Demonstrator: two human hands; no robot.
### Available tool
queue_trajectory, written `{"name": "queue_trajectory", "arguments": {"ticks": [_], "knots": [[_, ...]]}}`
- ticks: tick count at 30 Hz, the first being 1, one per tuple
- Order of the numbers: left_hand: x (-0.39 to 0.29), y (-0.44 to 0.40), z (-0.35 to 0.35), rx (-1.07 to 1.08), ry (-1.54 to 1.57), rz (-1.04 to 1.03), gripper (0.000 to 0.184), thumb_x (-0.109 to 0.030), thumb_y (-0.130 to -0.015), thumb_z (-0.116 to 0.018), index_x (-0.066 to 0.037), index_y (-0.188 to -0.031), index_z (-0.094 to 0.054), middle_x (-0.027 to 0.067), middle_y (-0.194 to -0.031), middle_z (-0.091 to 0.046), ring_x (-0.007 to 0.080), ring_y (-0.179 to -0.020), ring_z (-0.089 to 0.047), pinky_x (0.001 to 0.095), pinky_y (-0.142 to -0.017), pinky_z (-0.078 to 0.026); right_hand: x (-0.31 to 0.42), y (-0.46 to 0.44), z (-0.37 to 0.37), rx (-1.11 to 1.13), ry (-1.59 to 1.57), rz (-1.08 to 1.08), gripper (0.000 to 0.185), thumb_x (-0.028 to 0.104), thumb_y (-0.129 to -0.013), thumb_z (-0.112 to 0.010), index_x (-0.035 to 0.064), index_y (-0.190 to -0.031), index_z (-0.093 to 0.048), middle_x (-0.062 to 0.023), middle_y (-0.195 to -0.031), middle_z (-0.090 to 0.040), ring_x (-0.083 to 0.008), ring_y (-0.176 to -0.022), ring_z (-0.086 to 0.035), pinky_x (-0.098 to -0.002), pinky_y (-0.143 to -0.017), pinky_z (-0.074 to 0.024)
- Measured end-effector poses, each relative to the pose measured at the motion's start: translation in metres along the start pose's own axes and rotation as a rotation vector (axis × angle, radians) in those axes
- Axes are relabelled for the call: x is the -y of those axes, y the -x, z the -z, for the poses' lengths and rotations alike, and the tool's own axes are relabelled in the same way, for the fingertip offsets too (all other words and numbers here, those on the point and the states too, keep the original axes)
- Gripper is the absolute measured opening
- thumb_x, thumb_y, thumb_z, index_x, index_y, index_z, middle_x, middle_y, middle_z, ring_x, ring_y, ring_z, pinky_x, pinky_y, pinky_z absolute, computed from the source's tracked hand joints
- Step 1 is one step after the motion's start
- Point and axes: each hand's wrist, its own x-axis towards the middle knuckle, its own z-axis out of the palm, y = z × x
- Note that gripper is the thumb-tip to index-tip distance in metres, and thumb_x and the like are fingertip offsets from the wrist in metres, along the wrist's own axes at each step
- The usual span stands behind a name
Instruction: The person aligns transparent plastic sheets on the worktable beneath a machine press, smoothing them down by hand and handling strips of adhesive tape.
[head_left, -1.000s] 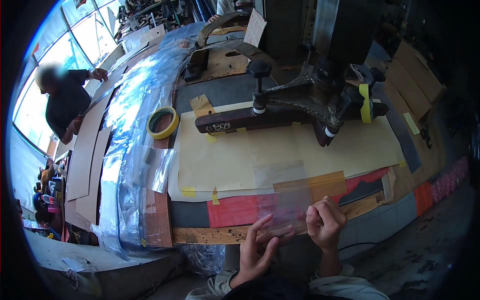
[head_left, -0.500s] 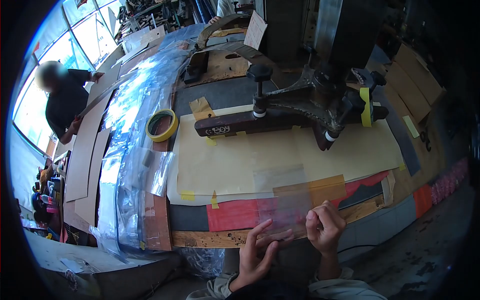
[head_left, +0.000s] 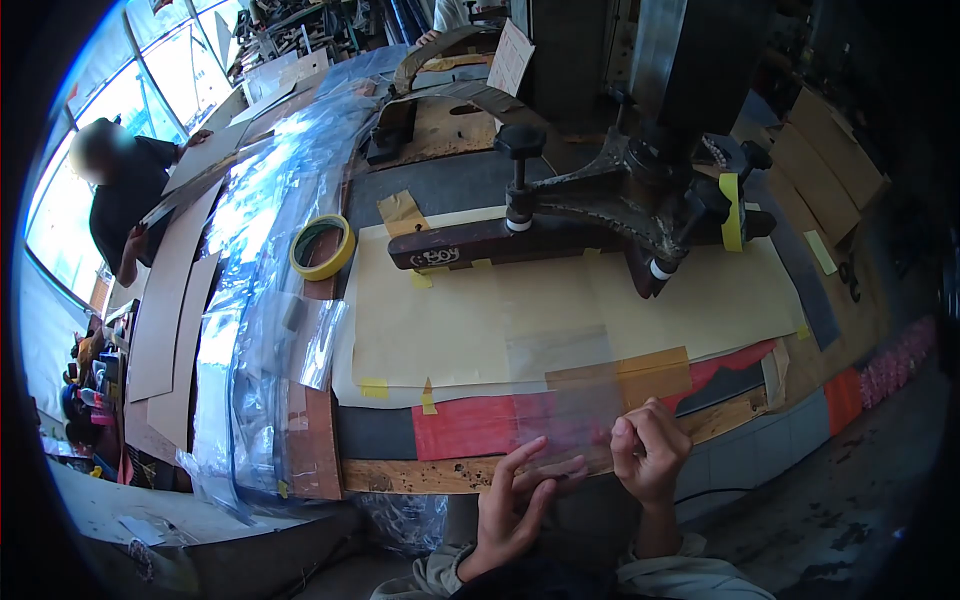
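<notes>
A clear plastic bag (head_left: pixel 575 395) stretches over the near side of the press bed, above a cream sheet (head_left: pixel 450 320), a red strip (head_left: pixel 465 428) and an amber strip (head_left: pixel 655 377). Its near end is at my hands. My left hand (head_left: pixel 515 510) has its index finger and thumb apart; its other fingers show through the film, which it holds from below. My right hand (head_left: pixel 652 455) is closed, thumb against curled fingers, pinching the bag's right edge. Beyond the sheet, a dark metal bar (head_left: pixel 560 243) lies across under the press head (head_left: pixel 640 190).
A roll of yellow tape (head_left: pixel 322 248) sits left of the cream sheet. Clear plastic sheets (head_left: pixel 250 350) and brown boards (head_left: pixel 165 330) are stacked further left, where another person (head_left: pixel 130 195) handles a long strip. A wooden edge (head_left: pixel 420 477) borders the bed in front of me.
My hands and the plastic bag stay almost in place. At the left, the other person has shifted the long strip and a board on the stack.
</notes>
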Motion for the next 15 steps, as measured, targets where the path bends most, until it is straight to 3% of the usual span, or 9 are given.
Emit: {"name": "queue_trajectory", "arguments": {"ticks": [3, 6, 15], "knots": [[0.0038, -0.0001, 0.0016, 0.012, -0.025, -0.029, 0.044, 0.002, -0.095, -0.043, 0.002, -0.135, -0.024, 0.0294, -0.113, -0.059, 0.0378, -0.109, -0.059, 0.0432, -0.098, -0.046, 0.0011, 0.0001, 0.0000, 0.000, 0.000, -0.014, 0.016, -0.001, -0.077, -0.061, 0.0018, -0.066, -0.050, -0.0090, -0.058, -0.047, -0.0259, -0.050, -0.048, -0.0352, -0.047, -0.0386], [0.0037, -0.0010, -0.0035, -0.047, 0.075, -0.068, 0.041, 0.002, -0.095, -0.046, 0.004, -0.133, -0.032, 0.0188, -0.110, -0.066, 0.0236, -0.106, -0.063, 0.0279, -0.091, -0.046, 0.0015, 0.0000, 0.0003, 0.006, 0.004, -0.020, 0.016, 0.000, -0.077, -0.061, 0.0018, -0.066, -0.050, -0.0091, -0.059, -0.047, -0.0258, -0.050, -0.048, -0.0353, -0.047, -0.0387], [0.0031, 0.0000, -0.0018, -0.043, 0.040, -0.042, 0.041, 0.002, -0.094, -0.048, 0.003, -0.132, -0.034, 0.0178, -0.111, -0.066, 0.0221, -0.107, -0.063, 0.0265, -0.091, -0.045, 0.0008, 0.0008, 0.0003, 0.008, 0.010, -0.014, 0.016, 0.000, -0.077, -0.061, 0.0020, -0.066, -0.050, -0.0088, -0.059, -0.048, -0.0258, -0.050, -0.048, -0.0353, -0.047, -0.0390]]}}
